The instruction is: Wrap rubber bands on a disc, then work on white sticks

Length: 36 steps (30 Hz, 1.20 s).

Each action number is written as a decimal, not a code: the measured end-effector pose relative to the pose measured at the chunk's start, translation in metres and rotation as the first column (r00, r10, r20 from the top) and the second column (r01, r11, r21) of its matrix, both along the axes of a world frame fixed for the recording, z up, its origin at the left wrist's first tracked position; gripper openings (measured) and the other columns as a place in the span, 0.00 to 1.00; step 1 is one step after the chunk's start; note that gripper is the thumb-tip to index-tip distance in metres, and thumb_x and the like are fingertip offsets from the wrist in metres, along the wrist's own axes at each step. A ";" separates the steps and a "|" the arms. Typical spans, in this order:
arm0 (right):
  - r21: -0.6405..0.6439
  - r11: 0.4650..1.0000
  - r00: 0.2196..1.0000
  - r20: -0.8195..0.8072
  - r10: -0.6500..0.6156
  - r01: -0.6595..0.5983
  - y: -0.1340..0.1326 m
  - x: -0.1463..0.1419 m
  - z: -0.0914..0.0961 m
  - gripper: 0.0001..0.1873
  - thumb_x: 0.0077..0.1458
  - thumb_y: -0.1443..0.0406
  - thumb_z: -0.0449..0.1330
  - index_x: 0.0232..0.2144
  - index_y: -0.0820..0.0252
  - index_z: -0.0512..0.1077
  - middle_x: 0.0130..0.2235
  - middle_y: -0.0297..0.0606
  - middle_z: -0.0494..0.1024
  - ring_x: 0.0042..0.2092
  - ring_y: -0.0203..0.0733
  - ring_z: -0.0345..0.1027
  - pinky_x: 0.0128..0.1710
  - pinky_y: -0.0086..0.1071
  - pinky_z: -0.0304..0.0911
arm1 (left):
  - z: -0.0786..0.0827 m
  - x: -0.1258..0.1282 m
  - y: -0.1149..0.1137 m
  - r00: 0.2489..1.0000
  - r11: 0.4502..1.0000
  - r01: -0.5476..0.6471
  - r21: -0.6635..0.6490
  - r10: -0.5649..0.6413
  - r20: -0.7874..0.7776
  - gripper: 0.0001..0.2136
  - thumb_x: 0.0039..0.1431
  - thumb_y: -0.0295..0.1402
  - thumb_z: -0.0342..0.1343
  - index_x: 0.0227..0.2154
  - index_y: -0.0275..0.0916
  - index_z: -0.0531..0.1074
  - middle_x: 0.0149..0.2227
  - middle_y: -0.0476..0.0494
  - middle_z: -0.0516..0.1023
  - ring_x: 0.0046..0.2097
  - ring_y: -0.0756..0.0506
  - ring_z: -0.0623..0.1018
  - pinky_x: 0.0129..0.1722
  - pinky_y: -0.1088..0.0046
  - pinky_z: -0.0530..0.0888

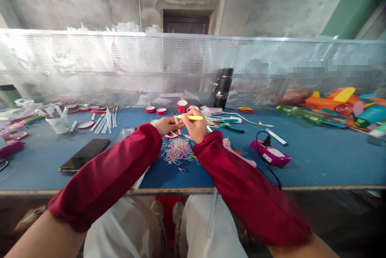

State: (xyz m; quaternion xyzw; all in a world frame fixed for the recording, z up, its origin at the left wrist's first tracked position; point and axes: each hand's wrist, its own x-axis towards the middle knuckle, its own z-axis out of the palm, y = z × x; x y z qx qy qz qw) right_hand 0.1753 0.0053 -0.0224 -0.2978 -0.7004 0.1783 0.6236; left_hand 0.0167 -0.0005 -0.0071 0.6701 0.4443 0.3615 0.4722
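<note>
My left hand (165, 125) is closed in a pinch on a thin, pale flat stick (176, 121) with a dark tip. My right hand (196, 127) grips a yellow pen (193, 117), its point turned left toward the stick. The two hands nearly meet above the table. Just below them lies a loose heap of small pastel loops (179, 150), one of which has strayed toward the table edge. A round red-rimmed piece (171, 135) shows partly behind the fingers.
On the blue table (187, 179), a phone (86, 154) and a white cup of sticks (58, 123) stand left. Pliers (230, 125), a black bottle (223, 88) and a purple power strip (271, 153) with a cable are right. A perforated metal screen (135, 69) runs behind.
</note>
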 end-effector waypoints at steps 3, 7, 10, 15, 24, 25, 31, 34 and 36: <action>-0.010 1.000 1.000 -0.023 -0.010 0.009 0.000 0.000 0.000 0.10 0.57 0.56 0.59 0.29 0.53 0.65 0.26 0.32 0.77 0.27 0.40 0.72 0.28 0.34 0.67 | 0.000 0.000 0.001 1.000 1.000 -0.007 0.001 0.007 0.010 0.12 0.48 0.37 0.67 0.31 0.35 0.74 0.24 0.49 0.76 0.24 0.54 0.73 0.23 0.80 0.65; -0.002 1.000 1.000 -0.008 0.016 -0.016 -0.001 -0.001 0.000 0.10 0.57 0.56 0.58 0.28 0.53 0.64 0.26 0.32 0.77 0.27 0.40 0.72 0.29 0.34 0.68 | -0.001 -0.001 0.001 1.000 1.000 0.010 0.004 -0.010 -0.006 0.13 0.48 0.39 0.67 0.30 0.35 0.73 0.23 0.50 0.76 0.22 0.55 0.72 0.22 0.80 0.65; -0.009 1.000 1.000 0.002 0.007 -0.007 0.000 -0.001 -0.001 0.11 0.57 0.56 0.59 0.28 0.53 0.64 0.26 0.32 0.77 0.28 0.40 0.72 0.29 0.34 0.68 | -0.002 -0.001 0.002 1.000 1.000 0.024 0.003 -0.024 -0.002 0.14 0.48 0.40 0.66 0.30 0.35 0.73 0.23 0.50 0.75 0.22 0.56 0.71 0.22 0.80 0.65; -0.015 1.000 1.000 -0.027 0.009 -0.009 0.002 0.000 -0.002 0.10 0.57 0.56 0.59 0.29 0.53 0.65 0.26 0.32 0.77 0.27 0.40 0.72 0.28 0.34 0.67 | -0.002 -0.001 0.001 1.000 1.000 0.005 0.007 -0.005 0.020 0.14 0.47 0.38 0.67 0.31 0.34 0.73 0.24 0.50 0.76 0.24 0.55 0.73 0.22 0.80 0.64; -0.009 1.000 1.000 -0.026 -0.015 0.015 0.004 0.000 -0.003 0.10 0.57 0.56 0.59 0.29 0.53 0.65 0.25 0.32 0.76 0.27 0.40 0.72 0.28 0.34 0.67 | -0.002 -0.001 0.003 1.000 1.000 0.011 0.008 -0.011 -0.016 0.14 0.48 0.40 0.67 0.32 0.35 0.75 0.24 0.49 0.76 0.24 0.54 0.72 0.23 0.80 0.65; -0.009 1.000 0.999 -0.030 -0.015 0.014 0.004 0.000 -0.003 0.10 0.57 0.56 0.59 0.29 0.53 0.65 0.25 0.32 0.76 0.27 0.40 0.72 0.28 0.34 0.67 | -0.003 -0.001 0.004 1.000 1.000 0.012 0.009 -0.012 -0.015 0.14 0.48 0.39 0.66 0.32 0.35 0.75 0.24 0.49 0.76 0.24 0.54 0.72 0.23 0.80 0.65; -0.002 1.000 1.000 0.016 0.015 -0.015 0.002 0.000 -0.002 0.10 0.57 0.56 0.58 0.29 0.53 0.65 0.27 0.32 0.77 0.28 0.40 0.73 0.30 0.35 0.68 | -0.002 -0.001 0.002 1.000 1.000 0.007 0.015 -0.007 -0.028 0.14 0.48 0.41 0.66 0.31 0.35 0.75 0.24 0.49 0.76 0.23 0.55 0.71 0.23 0.79 0.65; -0.014 1.000 1.000 -0.006 -0.007 0.007 0.002 0.001 -0.001 0.11 0.57 0.55 0.59 0.29 0.53 0.65 0.26 0.32 0.77 0.28 0.40 0.72 0.29 0.34 0.68 | -0.002 -0.001 0.002 1.000 1.000 0.001 0.011 -0.001 -0.012 0.14 0.47 0.40 0.67 0.32 0.35 0.75 0.24 0.49 0.76 0.24 0.54 0.72 0.23 0.80 0.65; -0.016 1.000 1.000 -0.021 0.000 0.000 0.001 0.001 -0.001 0.11 0.57 0.56 0.59 0.29 0.53 0.65 0.26 0.32 0.77 0.27 0.40 0.72 0.28 0.34 0.67 | -0.001 -0.001 0.002 1.000 1.000 -0.002 0.006 0.002 0.000 0.14 0.47 0.39 0.67 0.32 0.35 0.75 0.24 0.49 0.76 0.25 0.54 0.73 0.22 0.80 0.65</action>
